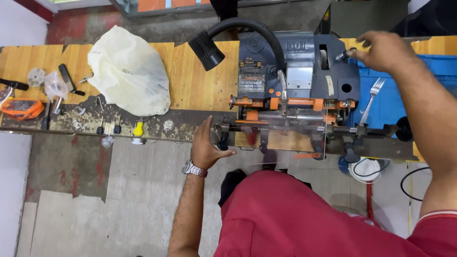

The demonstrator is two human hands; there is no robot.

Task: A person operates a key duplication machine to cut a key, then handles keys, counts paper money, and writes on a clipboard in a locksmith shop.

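Machine: key-cutting machine (295, 81), I judge heavy, rigid; take hold by its handles.
Left hand (207, 147): fingers released, resting at carriage handle (223, 142), 7 o'clock.
Right hand (385, 50): fingers clenched on knob (342, 55), 2 o'clock.

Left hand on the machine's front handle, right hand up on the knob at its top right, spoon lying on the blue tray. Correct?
Not quite: a fork, not a spoon, lies on the blue tray. The head view shows its tines. Left hand and right hand on the machine are as stated.

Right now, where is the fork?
In the head view, the fork lies on the blue tray at the right, just beside the grey-and-orange machine and below the right hand.
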